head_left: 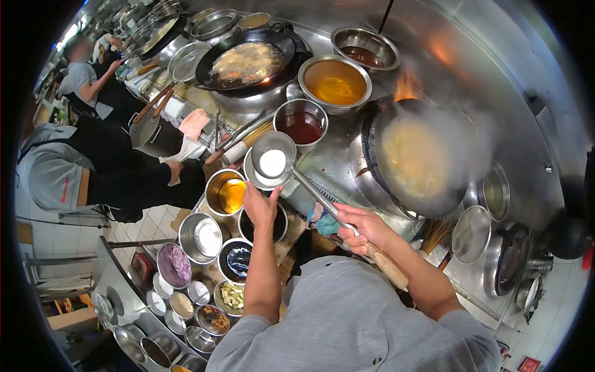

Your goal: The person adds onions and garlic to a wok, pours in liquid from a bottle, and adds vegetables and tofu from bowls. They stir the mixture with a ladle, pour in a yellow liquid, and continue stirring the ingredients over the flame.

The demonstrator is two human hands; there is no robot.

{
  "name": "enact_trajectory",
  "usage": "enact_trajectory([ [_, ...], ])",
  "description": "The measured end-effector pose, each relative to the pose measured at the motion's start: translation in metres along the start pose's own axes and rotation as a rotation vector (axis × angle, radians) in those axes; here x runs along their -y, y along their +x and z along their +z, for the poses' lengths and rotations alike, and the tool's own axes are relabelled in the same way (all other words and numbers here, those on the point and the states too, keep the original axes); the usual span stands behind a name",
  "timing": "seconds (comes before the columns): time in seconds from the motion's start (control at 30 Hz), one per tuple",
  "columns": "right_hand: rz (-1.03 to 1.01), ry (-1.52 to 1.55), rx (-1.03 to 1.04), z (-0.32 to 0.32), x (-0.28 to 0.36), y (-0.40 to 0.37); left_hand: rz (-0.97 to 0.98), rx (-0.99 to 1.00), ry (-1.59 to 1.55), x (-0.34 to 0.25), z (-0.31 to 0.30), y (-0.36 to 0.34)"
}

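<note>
My right hand [359, 229] is wrapped round the long handle of a steel ladle [310, 186], whose wooden grip [387, 266] runs back along my forearm. The ladle's head [264, 144] holds something white and sits over a pale metal bowl [253, 178]. At the bowl's near rim, my left hand [260, 204] cups it, thumb to the right and fingers to the left; part of the grip is hidden. To the right, a wok [403, 192] steams with yellowish food, flames at its far edge. A pot of yellow oil [214, 192] stands left of my left hand.
Beyond the ladle are a container of dark red sauce [302, 127], a bowl of amber liquid [334, 84] and another wok [248, 62] of bubbling food. Ingredient tubs, including chopped purple onion [175, 265], crowd the lower left. A co-worker in an apron [124, 155] stands left.
</note>
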State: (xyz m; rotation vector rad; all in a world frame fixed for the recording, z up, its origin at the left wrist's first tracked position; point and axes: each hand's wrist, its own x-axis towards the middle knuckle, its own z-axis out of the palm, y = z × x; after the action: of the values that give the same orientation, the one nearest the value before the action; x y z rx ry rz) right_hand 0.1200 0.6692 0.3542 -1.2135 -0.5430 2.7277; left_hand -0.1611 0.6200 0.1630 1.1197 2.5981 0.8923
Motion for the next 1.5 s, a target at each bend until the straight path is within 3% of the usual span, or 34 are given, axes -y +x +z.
enact_trajectory([
  [0.1,-0.03,-0.102,-0.073,0.004,-0.004,0.004,-0.063,0.083,-0.011,-0.014,-0.014,0.001],
  [0.2,-0.101,-0.509,-0.133,-0.008,-0.015,0.021,0.01,-0.019,0.015,0.001,0.001,0.001],
  [0.3,-0.345,-1.05,-0.271,-0.007,-0.022,0.033,-0.044,0.045,0.014,-0.004,-0.004,0.001],
  [0.4,-0.446,-1.286,-0.344,-0.012,-0.026,0.043,0.021,-0.035,-0.003,0.005,0.003,-0.002],
  [0.5,-0.777,-1.384,-0.345,-0.04,-0.043,0.07,0.225,-0.284,0.015,0.013,0.013,-0.001],
  [0.6,-0.277,-1.028,-0.302,-0.007,-0.023,0.05,0.177,-0.241,0.01,0.013,0.013,-0.001],
  [0.7,-0.14,-0.541,-0.196,-0.009,-0.022,0.052,0.008,-0.024,-0.008,-0.002,-0.004,-0.003],
  [1.0,-0.018,-0.093,-0.025,-0.002,-0.006,0.022,0.036,-0.056,-0.002,0.001,0.0,-0.003],
  [1.1,-0.001,-0.027,-0.005,0.0,-0.003,0.014,0.164,-0.22,0.018,0.007,0.009,-0.002],
  [1.3,0.015,0.027,0.071,-0.008,-0.004,0.013,0.179,-0.22,-0.003,0.007,0.01,0.0],
  [1.4,-0.057,-0.226,-0.075,0.011,-0.008,0.013,0.221,-0.259,0.012,0.011,0.014,0.001],
  [1.5,-0.155,-0.669,-0.229,0.004,-0.019,0.029,0.174,-0.223,-0.001,0.006,0.009,-0.001],
])
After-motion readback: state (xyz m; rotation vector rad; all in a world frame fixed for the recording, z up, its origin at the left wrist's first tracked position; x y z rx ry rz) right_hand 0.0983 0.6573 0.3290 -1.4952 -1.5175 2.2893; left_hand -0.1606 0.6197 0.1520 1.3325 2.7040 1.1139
